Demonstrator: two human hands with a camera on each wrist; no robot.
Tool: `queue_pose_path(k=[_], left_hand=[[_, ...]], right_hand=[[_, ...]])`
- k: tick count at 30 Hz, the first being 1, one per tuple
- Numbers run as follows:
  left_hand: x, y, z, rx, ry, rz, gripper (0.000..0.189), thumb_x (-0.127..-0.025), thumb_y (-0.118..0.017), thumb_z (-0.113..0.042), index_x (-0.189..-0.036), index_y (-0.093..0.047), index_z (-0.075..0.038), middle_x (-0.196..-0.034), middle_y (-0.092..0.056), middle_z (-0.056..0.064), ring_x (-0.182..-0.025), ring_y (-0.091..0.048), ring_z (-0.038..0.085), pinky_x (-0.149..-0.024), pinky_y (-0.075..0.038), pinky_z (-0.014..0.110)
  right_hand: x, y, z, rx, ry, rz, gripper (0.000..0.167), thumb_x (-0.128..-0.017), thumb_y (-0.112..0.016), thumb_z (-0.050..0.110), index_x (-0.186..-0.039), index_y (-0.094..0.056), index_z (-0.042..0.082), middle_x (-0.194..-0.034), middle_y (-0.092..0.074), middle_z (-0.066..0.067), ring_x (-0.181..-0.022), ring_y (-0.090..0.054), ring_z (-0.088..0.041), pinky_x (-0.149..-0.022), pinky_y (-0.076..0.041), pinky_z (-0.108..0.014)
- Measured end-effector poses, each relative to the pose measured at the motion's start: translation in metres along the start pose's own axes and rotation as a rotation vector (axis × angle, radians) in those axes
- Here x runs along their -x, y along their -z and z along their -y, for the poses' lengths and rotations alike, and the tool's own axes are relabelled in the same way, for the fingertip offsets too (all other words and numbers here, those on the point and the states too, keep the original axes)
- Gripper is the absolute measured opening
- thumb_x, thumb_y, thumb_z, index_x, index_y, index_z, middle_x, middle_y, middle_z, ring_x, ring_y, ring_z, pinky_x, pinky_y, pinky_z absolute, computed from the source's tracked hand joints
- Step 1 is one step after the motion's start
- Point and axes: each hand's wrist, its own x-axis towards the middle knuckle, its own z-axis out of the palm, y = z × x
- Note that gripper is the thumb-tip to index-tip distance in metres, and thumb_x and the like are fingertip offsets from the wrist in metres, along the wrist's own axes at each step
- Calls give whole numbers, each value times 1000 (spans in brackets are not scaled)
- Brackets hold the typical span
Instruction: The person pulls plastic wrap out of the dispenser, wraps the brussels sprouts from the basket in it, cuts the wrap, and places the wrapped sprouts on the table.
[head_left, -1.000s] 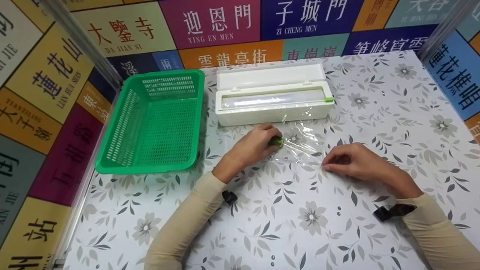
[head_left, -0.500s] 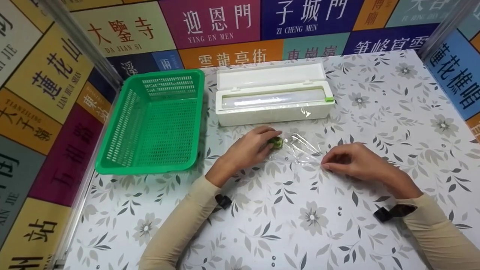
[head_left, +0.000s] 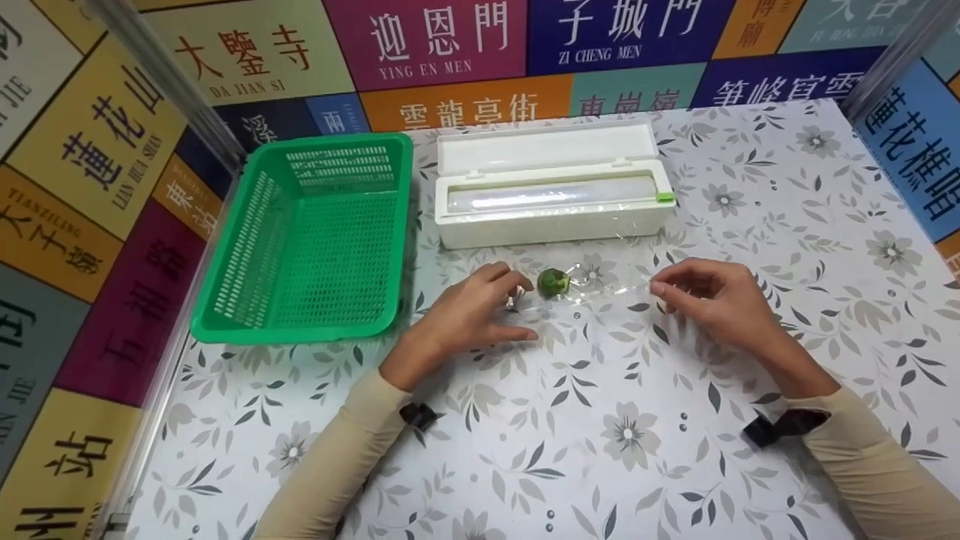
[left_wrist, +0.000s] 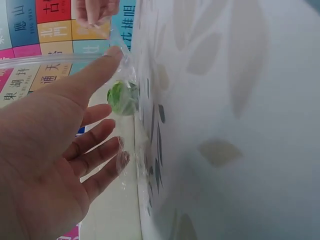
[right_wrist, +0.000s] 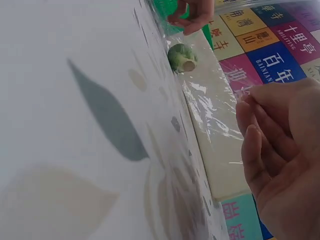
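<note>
Likely a booth: lettered walls (head_left: 439, 71) (brightly coloured) hem in a flowered table (head_left: 540, 405).

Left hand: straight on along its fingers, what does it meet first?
The left hand likely meets the clear film first, then the green vegetable just beyond; whether it already touches the film is hard to tell.

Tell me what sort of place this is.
Probably a tabletop work booth: a floral-patterned table, colourful lettered panels on three sides, and a white wrap box beside a green basket.
</note>
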Motion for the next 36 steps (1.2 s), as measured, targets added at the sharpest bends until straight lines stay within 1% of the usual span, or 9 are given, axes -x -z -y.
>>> queue_pose_path(k=[3, 6, 12, 17, 20, 22, 25, 29, 36], left_hand=[[4, 1, 4, -20, 10, 9, 63, -87, -90, -48, -138, -67, -18, -121, -66, 4, -104, -63, 16, -85, -61, 32], [8, 2, 6, -29, 20, -5, 55, -93, -87, -40, -138, -66, -17, -121, -67, 3, -107, -65, 18, -87, -62, 35], [14, 4, 10, 58, 62, -77, 27, -107, -70, -28, -131, -61, -17, -116, -74, 1, -102, -73, 17, -82, -63, 33], [18, 5, 15, 78, 72, -133, 14, -111, -64, -29, -121, -62, -19, -108, -77, 0, -93, -73, 16, -76, -61, 36], [18, 5, 17, 89, 71, -155, 13, -112, -63, -27, -120, -65, -18, -108, -79, 0, -90, -73, 16, -77, -61, 38], [19, 4, 18, 103, 70, -165, 13, -112, -63, -26, -121, -66, -17, -111, -80, 0, -90, -74, 16, -78, -62, 37], [18, 4, 19, 133, 74, -176, 16, -111, -63, -24, -125, -66, -16, -114, -82, 2, -98, -78, 16, -85, -64, 36], [17, 4, 20, 175, 91, -186, 20, -111, -64, -23, -129, -66, -14, -109, -83, 3, -99, -80, 15, -86, -65, 35], [12, 3, 24, 255, 125, -249, 16, -110, -65, -17, -120, -72, -7, -104, -84, 7, -90, -79, 14, -81, -65, 29]], right_hand=[[-6, -1, 1, -94, -8, -55, 17, -99, -80, 8, -112, -79, -2, -88, -78, -17, -66, -71, -20, -52, -53, -20], [-13, -1, 0, -146, -24, -94, 21, -99, -79, 9, -113, -77, -6, -88, -80, -14, -63, -71, -18, -47, -49, -20], [-21, -1, -4, -165, -72, -122, 27, -100, -80, 16, -116, -77, -5, -91, -82, -11, -63, -71, -15, -47, -51, -23], [-27, -3, -8, -146, -116, -143, 30, -100, -81, 21, -117, -77, -3, -94, -80, -5, -71, -70, -14, -52, -53, -22], [-29, -5, -11, -116, -133, -155, 30, -100, -81, 24, -117, -78, -1, -100, -80, 3, -81, -71, -12, -63, -56, -20], [-30, -5, -12, -115, -136, -158, 30, -101, -80, 24, -117, -78, 0, -100, -79, 5, -84, -71, -12, -64, -55, -20], [-31, -5, -16, -189, -122, -151, 29, -101, -79, 20, -117, -75, -4, -100, -80, 1, -89, -74, -17, -69, -58, -20], [-34, -5, -22, -316, -104, -136, 29, -101, -78, 13, -116, -72, -10, -98, -78, -6, -84, -78, -18, -74, -64, -25], [-37, -7, -26, -346, -125, -158, 30, -100, -79, 15, -116, -72, -9, -98, -74, -5, -74, -76, -12, -63, -59, -22]])
